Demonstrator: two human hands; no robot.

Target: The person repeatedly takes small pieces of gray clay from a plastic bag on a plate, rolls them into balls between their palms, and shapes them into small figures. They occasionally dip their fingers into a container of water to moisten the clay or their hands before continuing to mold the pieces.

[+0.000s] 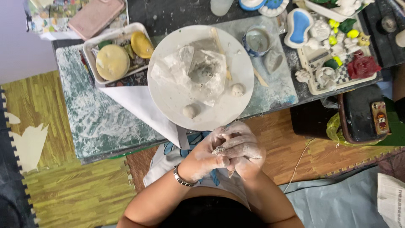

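Two hands, left (206, 158), right (244, 152), clasped on a clay bit (219, 150), just off the plate's (168, 97) near edge

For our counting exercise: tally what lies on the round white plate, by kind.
Small clay balls: 2
Crumpled clear plastic wrap: 1
Grey clay lump on the wrap: 1
Wooden stick: 1
Total: 5 on the plate

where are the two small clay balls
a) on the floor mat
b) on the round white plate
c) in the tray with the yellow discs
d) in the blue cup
b: both small clay balls lie on the round white plate, near its edge closest to the hands.
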